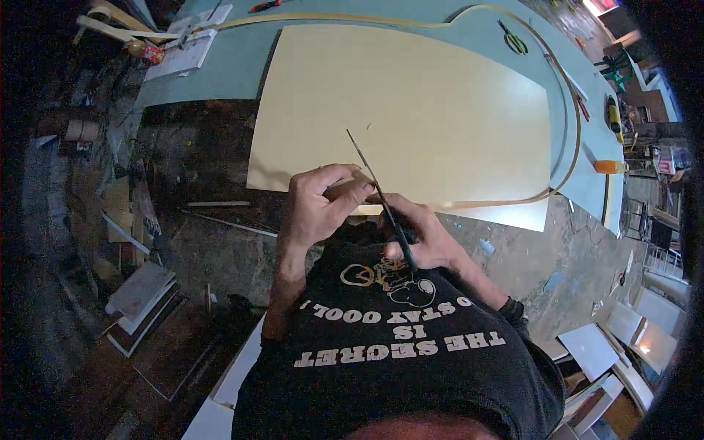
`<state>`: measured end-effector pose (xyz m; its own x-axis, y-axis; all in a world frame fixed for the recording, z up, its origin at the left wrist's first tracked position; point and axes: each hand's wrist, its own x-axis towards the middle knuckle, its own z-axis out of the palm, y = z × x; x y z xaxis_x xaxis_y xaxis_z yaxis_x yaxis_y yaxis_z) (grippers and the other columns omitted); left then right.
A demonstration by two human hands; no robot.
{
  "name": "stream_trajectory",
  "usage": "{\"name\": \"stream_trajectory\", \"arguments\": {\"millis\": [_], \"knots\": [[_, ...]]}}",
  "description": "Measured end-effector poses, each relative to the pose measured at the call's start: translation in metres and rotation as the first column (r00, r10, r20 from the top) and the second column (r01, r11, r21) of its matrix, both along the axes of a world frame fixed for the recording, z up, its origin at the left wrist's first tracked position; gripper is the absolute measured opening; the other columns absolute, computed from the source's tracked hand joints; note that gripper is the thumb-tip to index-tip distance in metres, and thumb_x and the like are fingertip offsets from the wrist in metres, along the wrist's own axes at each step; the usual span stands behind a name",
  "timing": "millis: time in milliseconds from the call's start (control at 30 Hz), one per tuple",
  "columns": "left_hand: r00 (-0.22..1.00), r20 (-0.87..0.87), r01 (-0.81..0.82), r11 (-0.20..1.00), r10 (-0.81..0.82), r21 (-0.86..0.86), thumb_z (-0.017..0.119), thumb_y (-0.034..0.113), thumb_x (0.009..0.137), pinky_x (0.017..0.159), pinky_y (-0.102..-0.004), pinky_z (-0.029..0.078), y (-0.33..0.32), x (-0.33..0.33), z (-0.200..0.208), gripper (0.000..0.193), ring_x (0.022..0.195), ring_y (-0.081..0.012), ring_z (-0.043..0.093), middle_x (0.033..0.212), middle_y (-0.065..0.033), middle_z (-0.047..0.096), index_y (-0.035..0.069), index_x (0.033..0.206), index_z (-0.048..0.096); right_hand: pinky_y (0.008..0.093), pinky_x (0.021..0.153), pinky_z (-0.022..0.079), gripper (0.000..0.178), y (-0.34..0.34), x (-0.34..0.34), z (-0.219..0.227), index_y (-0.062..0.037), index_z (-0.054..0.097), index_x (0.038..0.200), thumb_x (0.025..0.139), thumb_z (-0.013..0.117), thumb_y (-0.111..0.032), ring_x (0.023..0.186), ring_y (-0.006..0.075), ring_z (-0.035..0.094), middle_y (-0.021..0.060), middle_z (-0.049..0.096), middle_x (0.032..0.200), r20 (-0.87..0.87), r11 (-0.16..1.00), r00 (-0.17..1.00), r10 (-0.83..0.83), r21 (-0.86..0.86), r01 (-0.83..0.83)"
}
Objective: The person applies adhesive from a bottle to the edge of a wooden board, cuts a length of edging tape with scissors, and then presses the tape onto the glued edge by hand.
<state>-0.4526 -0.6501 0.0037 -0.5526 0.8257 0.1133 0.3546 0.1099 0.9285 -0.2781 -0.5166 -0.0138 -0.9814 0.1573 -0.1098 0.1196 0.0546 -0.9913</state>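
My right hand point(425, 235) is wrapped round the black handle of a long, thin, file-like tool point(359, 152), whose exact kind I cannot make out. Its narrow dark blade slants up and left over the near edge of a large cream panel point(411, 110). Beside the blade, my left hand point(323, 202) has thumb and fingers closed together close to that edge; what they pinch is hidden. A thin tan edging strip point(506, 201) runs along the panel's near side towards my hands, after looping round its right end. A tiny sliver point(369, 127) lies on the panel.
The panel rests on a blue-green tabletop point(220, 70). Scissors point(513, 40), an orange bottle point(609, 167) and a yellow-black tool point(614, 117) lie to the right. At the far left are white sheets point(187, 59). Board offcuts point(143, 293) lie on the floor on both sides.
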Motion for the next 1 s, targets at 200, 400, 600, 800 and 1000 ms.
{"name": "stream_trajectory", "arguments": {"millis": [200, 400, 600, 800, 1000], "knots": [[0.999, 0.044, 0.028, 0.997, -0.025, -0.065, 0.073, 0.015, 0.084, 0.066, -0.0313, 0.054, -0.001, -0.003, 0.001, 0.021, 0.077, -0.018, 0.07, 0.085, -0.0131, 0.072, -0.001, 0.096, 0.069, 0.0415, 0.097, 0.043, 0.085, 0.001, -0.002, 0.001, 0.0042, 0.051, 0.129, 0.075, 0.072, -0.058, 0.113, 0.0306, 0.058, 0.0214, 0.061, 0.118, 0.019, 1.0, 1.0, 0.01, -0.015, -0.009], [0.999, 0.036, 0.018, 0.997, -0.016, -0.072, 0.072, 0.018, 0.084, 0.066, -0.0308, 0.053, -0.001, -0.005, -0.002, 0.021, 0.077, -0.0161, 0.069, 0.083, -0.0119, 0.071, 0.0, 0.096, 0.07, 0.0415, 0.095, 0.046, 0.076, 0.002, -0.002, 0.003, 0.0045, 0.053, 0.126, 0.078, 0.073, -0.05, 0.109, 0.0284, 0.06, 0.0201, 0.063, 0.116, 0.076, 0.999, 0.997, 0.022, -0.031, -0.019], [0.995, 0.097, 0.037, 0.999, -0.037, 0.003, 0.072, 0.02, 0.085, 0.064, -0.0302, 0.052, -0.001, -0.007, -0.004, 0.022, 0.072, -0.0149, 0.067, 0.08, -0.0102, 0.07, 0.001, 0.095, 0.07, 0.0325, 0.07, 0.044, 0.076, -0.002, -0.002, 0.001, 0.0029, 0.056, 0.124, 0.076, 0.075, -0.054, 0.08, 0.0169, 0.056, 0.0086, 0.059, 0.087, 0.058, 0.998, 0.997, -0.059, 0.021, 0.058], [0.996, 0.073, 0.051, 0.998, -0.049, -0.031, 0.073, 0.022, 0.085, 0.063, -0.0299, 0.051, -0.004, -0.012, -0.005, 0.024, 0.071, -0.0143, 0.066, 0.079, -0.0099, 0.07, 0.0, 0.094, 0.07, 0.0348, 0.082, 0.051, 0.064, 0.003, -0.001, -0.004, 0.0048, 0.059, 0.12, 0.079, 0.077, -0.04, 0.092, 0.0221, 0.066, 0.0177, 0.069, 0.102, -0.035, 0.995, 0.999, -0.026, 0.097, 0.03], [0.997, 0.07, 0.019, 0.999, -0.017, -0.031, 0.075, 0.025, 0.084, 0.065, -0.0294, 0.053, -0.006, -0.011, -0.011, 0.034, 0.074, -0.0155, 0.068, 0.082, -0.0143, 0.071, -0.004, 0.099, 0.069, 0.0269, 0.062, 0.049, 0.077, 0.001, 0.004, -0.009, 0.0074, 0.058, 0.121, 0.078, 0.075, -0.054, 0.07, 0.0124, 0.063, 0.0048, 0.065, 0.077, 0.061, 0.993, 0.991, -0.122, -0.005, 0.122]]}}
